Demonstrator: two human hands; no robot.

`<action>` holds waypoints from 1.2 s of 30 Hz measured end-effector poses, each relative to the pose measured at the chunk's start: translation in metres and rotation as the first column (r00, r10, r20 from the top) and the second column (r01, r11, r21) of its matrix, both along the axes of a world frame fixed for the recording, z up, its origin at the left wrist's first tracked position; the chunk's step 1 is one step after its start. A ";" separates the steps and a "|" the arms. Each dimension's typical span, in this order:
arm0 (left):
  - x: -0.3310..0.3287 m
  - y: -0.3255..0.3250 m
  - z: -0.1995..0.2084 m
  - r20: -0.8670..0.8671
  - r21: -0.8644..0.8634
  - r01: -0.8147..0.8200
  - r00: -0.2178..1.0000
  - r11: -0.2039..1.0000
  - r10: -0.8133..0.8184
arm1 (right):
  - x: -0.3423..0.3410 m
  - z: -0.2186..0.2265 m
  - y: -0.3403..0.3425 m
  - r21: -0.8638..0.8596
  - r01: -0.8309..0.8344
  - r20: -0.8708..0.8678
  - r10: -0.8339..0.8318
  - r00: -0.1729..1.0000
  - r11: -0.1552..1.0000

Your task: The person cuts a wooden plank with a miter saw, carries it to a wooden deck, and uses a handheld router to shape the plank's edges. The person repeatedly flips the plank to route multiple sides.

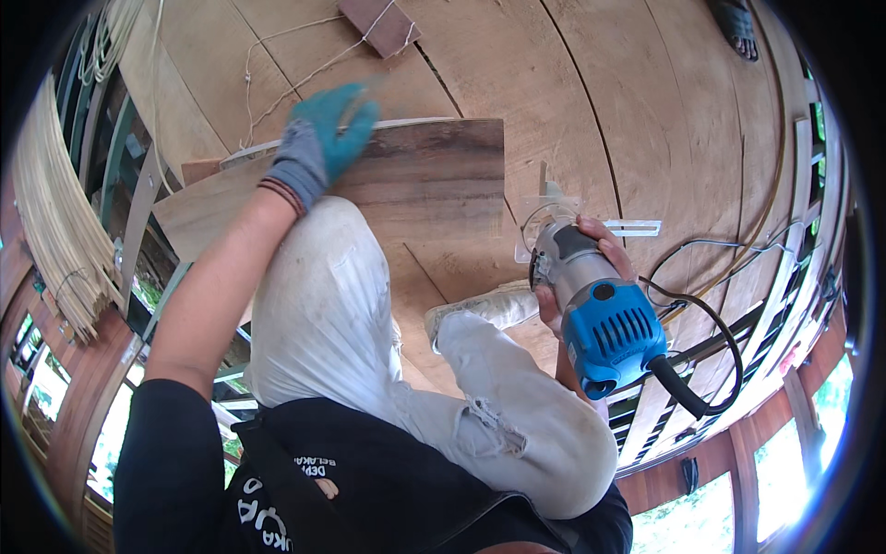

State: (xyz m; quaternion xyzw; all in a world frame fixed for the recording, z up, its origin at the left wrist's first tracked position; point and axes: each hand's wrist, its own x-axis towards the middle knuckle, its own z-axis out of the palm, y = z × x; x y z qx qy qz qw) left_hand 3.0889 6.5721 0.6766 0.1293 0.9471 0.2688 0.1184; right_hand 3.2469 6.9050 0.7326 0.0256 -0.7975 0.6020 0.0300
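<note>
A wooden board (434,175) with dark and light grain lies across in front of my knee. Over its far edge is my left hand (334,134), in a teal and grey glove; the fingers are smeared by motion, so whether they grip anything cannot be made out. My bare right hand (604,247) is wrapped round the silver body of a trim router (604,314) with a blue motor housing. Its clear base plate (552,208) points away from me, just right of the board's end. A black cord (734,355) loops from the router's rear.
Wide floor planks (646,102) with dark gaps spread beyond the board. A reddish wood block (380,26) wound with string lies far off. Long thin wood strips (60,212) are stacked at the left. A person's foot (738,32) shows at the far right. Cables run along the right.
</note>
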 end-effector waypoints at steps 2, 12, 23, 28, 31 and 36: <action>0.014 -0.029 -0.029 0.043 -0.110 -0.072 0.996 0.991 0.077 | 0.000 -0.002 -0.002 0.001 -0.035 0.007 0.035 0.999 0.999; 0.023 -0.034 -0.039 0.069 -0.165 0.064 0.996 0.984 -0.053 | -0.015 -0.016 -0.006 0.060 -0.004 -0.110 0.010 0.994 0.998; 0.021 -0.032 -0.038 0.126 -0.198 0.106 0.989 0.974 -0.082 | -0.013 -0.021 -0.027 0.110 0.031 -0.016 -0.029 0.999 0.993; 0.023 -0.032 -0.038 0.198 -0.185 0.084 0.979 0.979 -0.047 | -0.013 -0.024 -0.031 0.105 0.007 0.002 -0.007 1.000 0.994; 0.023 -0.032 -0.039 0.126 -0.216 0.104 0.989 0.971 -0.078 | -0.014 -0.027 -0.032 0.111 -0.024 -0.006 0.025 1.000 0.993; 0.022 -0.032 -0.038 0.163 -0.248 0.119 0.983 0.961 -0.080 | -0.016 -0.027 -0.034 0.118 -0.046 -0.001 0.046 0.999 0.992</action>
